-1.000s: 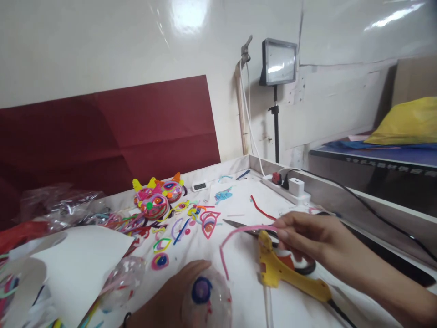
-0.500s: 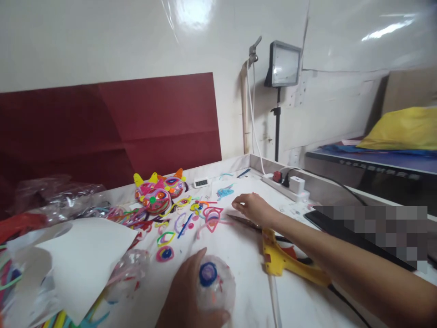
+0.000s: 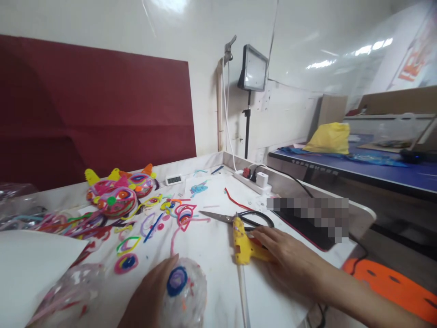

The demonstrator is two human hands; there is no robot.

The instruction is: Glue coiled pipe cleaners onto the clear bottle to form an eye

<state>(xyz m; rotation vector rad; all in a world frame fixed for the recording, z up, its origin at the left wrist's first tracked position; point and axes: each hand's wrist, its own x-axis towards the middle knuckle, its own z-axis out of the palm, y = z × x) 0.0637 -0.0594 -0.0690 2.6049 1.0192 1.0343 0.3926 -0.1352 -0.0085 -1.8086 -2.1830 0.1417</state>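
My left hand (image 3: 150,296), low in the view, is wrapped round the side of a clear round plastic piece (image 3: 191,296) that bears a blue and purple disc (image 3: 177,280). On the right, my right hand (image 3: 280,248) lies over the handle of a yellow glue gun (image 3: 242,243), its fingers curled onto it. A glue stick (image 3: 243,291) points from the gun toward me. Scissors (image 3: 218,216) with black handles lie just behind the gun. A red strip (image 3: 234,199) rests beyond them.
Decorated masks (image 3: 118,200) and a small timer (image 3: 174,180) stand at the back. Coloured shapes (image 3: 126,263) and strips are scattered mid-table. At the right are a power strip (image 3: 252,183) and a black pad (image 3: 300,223).
The view has turned right. My right hand has moved from above the scissors to the glue gun's handle, and the red strip now shows on the table. My left hand still holds the plastic piece.
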